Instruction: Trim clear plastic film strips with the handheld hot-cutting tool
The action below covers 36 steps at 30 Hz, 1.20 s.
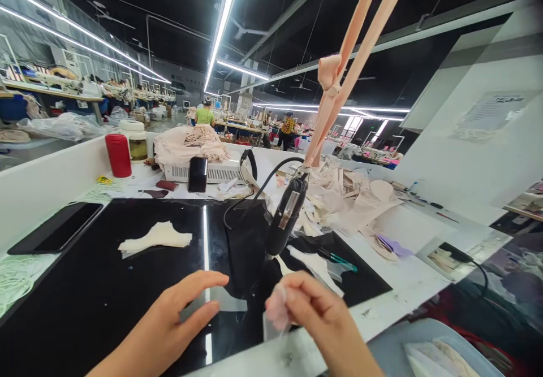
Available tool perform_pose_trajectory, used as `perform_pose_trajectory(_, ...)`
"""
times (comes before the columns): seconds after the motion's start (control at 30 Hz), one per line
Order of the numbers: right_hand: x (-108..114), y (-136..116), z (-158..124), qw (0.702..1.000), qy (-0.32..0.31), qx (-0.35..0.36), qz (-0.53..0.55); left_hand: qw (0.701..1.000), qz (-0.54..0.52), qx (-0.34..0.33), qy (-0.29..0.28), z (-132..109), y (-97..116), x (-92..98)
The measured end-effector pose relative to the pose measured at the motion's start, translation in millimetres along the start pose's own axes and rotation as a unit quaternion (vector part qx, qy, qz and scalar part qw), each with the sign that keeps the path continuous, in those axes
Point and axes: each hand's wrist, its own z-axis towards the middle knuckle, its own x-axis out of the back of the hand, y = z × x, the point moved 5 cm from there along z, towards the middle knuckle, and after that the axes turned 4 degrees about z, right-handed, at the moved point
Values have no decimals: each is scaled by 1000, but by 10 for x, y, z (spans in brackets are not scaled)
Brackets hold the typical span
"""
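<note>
My left hand [178, 320] rests with fingers stretched out on a small translucent piece [227, 300] lying on the glossy black work surface [93, 286]. My right hand [314, 309] is pinched shut on a small fluffy pink scrap [278, 308] just right of it. A black handheld tool [286, 214] hangs upright just beyond my hands, suspended by a peach ribbon [339, 89] from above, its cable looping back. A stack of cream fabric pieces [155, 237] lies on the black surface to the left.
A black phone [57, 227] lies far left. A red bottle [118, 155], a jar [136, 139] and a white box piled with cloth [190, 145] stand at the back. Beige fabric scraps [339, 196] and teal scissors [339, 259] lie to the right. Other workers stand in the distance.
</note>
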Motion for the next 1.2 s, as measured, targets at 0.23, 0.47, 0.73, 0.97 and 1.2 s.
perform_pose_trajectory(0.23,-621,283,40,995,-79,-12,64,958,-264,79,-78,0,179,-93)
perform_pose_trajectory(0.47,-599,352,63,997,-26,-31,73,928,-324,154,-102,40,275,-132)
perform_pose_trajectory(0.73,-591,538,76,987,-1,-60,152,891,-424,122,-110,34,300,-193)
perform_pose_trajectory(0.97,-611,601,86,980,-4,-76,182,892,-409,168,-94,15,249,-212)
perform_pose_trajectory(1.2,-570,664,100,964,6,-143,222,905,-365,200,-92,27,268,-147)
